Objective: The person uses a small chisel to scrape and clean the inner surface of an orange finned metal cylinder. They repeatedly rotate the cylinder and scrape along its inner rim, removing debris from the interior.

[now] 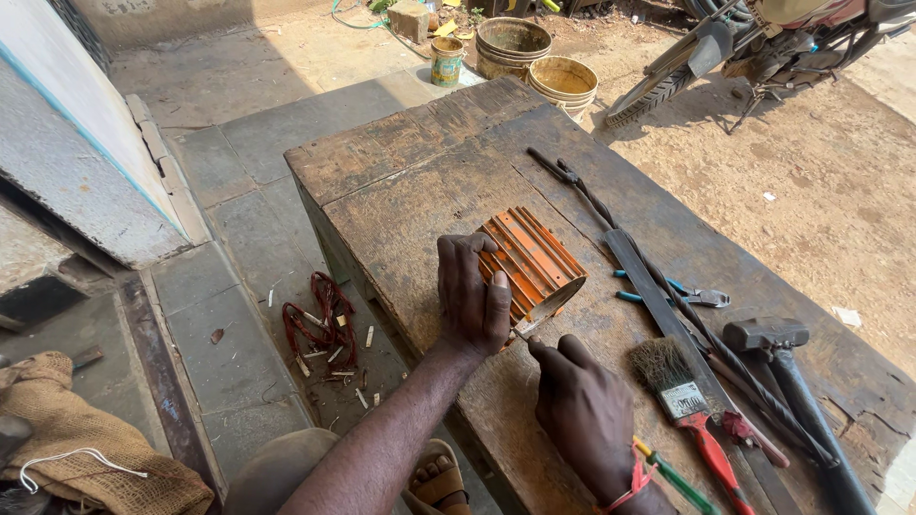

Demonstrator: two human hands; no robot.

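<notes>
Nearest the lens, the right hand [584, 412] is seen from the back, its fingers curled narrowly around a thin metal tool [522, 333] that is mostly hidden. Just beyond the fingertips, the ribbed orange metal cylinder [530, 264] is lying on its side on the worn wooden bench [420, 181], pinned by the left hand [470, 298], whose fingers are clamped over its near end. Beside the right knuckles, a red-handled paintbrush [682, 401] is cut off by the frame.

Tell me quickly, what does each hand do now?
Left hand: gripping the orange finned casing on the table.
Right hand: closed on a thin tool at the casing's open end.
</notes>
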